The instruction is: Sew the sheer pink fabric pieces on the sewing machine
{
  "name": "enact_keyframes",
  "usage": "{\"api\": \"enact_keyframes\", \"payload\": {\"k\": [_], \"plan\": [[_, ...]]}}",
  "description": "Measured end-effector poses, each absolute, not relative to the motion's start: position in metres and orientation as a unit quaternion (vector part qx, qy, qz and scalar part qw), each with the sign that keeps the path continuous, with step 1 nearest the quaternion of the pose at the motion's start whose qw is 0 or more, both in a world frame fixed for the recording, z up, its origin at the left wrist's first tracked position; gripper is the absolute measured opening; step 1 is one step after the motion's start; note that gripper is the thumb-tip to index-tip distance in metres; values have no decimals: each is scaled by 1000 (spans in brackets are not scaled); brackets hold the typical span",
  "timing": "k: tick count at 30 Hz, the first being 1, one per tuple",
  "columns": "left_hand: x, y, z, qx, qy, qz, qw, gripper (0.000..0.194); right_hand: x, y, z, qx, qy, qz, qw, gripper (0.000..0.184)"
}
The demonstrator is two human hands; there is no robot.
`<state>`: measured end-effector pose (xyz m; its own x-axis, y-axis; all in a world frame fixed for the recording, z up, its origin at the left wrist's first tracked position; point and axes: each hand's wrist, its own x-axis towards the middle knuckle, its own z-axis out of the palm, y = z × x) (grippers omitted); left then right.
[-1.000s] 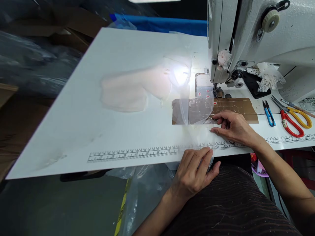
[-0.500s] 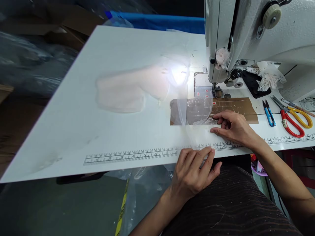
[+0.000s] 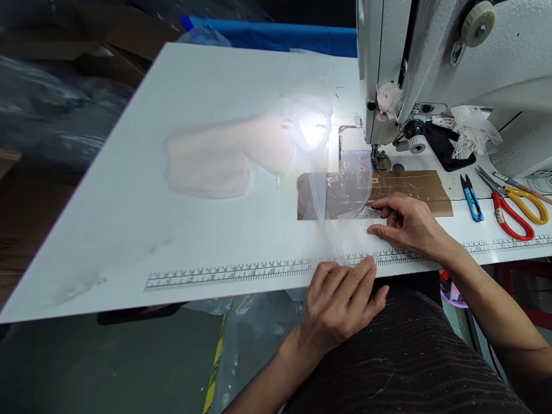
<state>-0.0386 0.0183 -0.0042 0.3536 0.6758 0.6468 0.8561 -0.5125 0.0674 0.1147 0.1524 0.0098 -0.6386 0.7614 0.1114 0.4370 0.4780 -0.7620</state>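
2 bare hands rest at the table [image 3: 207, 236]. On the right hand [image 3: 405, 225], thumb and index finger stand spread apart, the index fingertip down at the curved edge of the sheer cloth [image 3: 347, 192]. That cloth lies just left of this fingertip, over brown tape [image 3: 416, 187]. The left hand [image 3: 338, 302], nearer the body, has its fingers slightly parted and thumb out, fingertips on the ruler [image 3: 233, 275]. Beyond the right hand is the presser foot [image 3: 375, 160]; to its right lie snips [image 3: 476, 208].
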Motion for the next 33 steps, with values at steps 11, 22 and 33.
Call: {"api": "enact_keyframes", "payload": {"k": [11,22,33], "plan": [[-38,20,-2,-813,-465,-323,137,15,117,153,8,-341,-841,355,224,29],[-37,21,-1,-813,-468,-323,126,12,116,152,7,-345,-843,352,216,28],[-36,21,0,-810,-467,-332,123,12,116,152,9,-338,-851,335,223,30]]}}
